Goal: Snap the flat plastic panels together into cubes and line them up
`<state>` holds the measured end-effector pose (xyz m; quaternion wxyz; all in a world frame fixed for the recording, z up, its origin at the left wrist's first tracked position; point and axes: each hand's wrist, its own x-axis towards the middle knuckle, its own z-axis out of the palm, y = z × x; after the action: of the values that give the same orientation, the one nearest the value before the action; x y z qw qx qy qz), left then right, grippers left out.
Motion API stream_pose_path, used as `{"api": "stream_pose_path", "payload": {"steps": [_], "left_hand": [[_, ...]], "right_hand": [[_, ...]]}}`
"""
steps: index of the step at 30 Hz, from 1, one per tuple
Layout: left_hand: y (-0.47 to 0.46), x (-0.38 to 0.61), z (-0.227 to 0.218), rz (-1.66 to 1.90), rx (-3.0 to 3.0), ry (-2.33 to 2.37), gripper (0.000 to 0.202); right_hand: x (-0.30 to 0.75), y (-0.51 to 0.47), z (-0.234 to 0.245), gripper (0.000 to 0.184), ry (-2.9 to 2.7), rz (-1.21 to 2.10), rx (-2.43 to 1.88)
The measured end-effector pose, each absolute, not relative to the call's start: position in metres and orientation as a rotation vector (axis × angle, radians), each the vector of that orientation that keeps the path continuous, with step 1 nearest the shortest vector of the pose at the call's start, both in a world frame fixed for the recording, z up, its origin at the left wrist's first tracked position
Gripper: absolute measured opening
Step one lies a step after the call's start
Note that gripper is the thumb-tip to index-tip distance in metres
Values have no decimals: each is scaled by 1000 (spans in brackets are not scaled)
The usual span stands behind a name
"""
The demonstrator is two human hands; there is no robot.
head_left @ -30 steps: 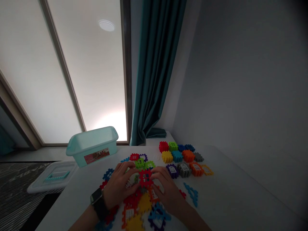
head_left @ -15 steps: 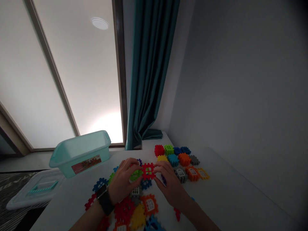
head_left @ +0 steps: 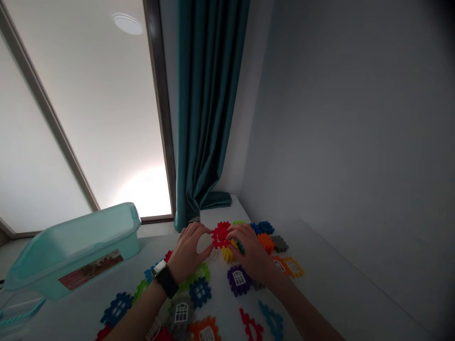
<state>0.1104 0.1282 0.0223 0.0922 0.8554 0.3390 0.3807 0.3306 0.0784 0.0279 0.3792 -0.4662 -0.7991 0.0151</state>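
Left hand [head_left: 190, 251] and right hand [head_left: 249, 251] half-closed, gripping red notched plastic building tile [head_left: 220, 235] between them.

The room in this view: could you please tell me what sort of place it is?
Probably a home playroom: a teal curtain hangs by a window, and interlocking plastic toy tiles lie on a white table near a pale green bin.

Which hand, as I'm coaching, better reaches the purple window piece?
Right: the right hand sits just above the purple window piece; the left hand is farther off, across the red piece.
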Motion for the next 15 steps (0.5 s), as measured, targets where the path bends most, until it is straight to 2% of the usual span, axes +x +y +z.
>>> {"api": "stream_pose_path", "payload": {"steps": [3, 15], "left_hand": [[143, 119, 22, 1088, 2542, 954, 30], [203, 143, 1, 1034, 2622, 899, 25]], "right_hand": [[340, 91, 28, 13, -2044, 59, -1197], [365, 139, 19, 19, -2133, 141, -1347]]}}
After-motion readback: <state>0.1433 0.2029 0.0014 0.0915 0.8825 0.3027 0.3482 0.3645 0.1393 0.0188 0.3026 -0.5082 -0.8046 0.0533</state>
